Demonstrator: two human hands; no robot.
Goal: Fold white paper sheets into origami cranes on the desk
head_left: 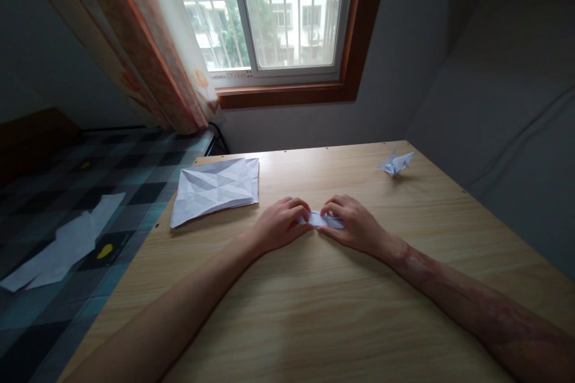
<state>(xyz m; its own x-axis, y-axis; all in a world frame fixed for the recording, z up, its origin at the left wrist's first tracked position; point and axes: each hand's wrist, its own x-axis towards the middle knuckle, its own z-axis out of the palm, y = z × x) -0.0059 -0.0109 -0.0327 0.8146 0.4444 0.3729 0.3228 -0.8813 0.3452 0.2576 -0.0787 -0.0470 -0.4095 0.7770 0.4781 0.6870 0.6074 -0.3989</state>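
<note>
A small folded piece of white paper [318,219] lies at the middle of the wooden table [305,311]. My left hand [282,222] grips its left end, with the fingers curled over the top and the thumb along the near edge. On the right end my right hand [351,221] pinches it the same way. Both hands rest low, at the table surface. The fingers cover the two ends of the paper, so only its middle and a bit of the right part show.
Creased white sheets [218,185] lie stacked at the table's back left. A folded paper crane [395,163] stands at the back right. Left of the table, white paper strips [67,251] lie on a checked bedspread [148,152]. A window and curtain [157,42] are behind.
</note>
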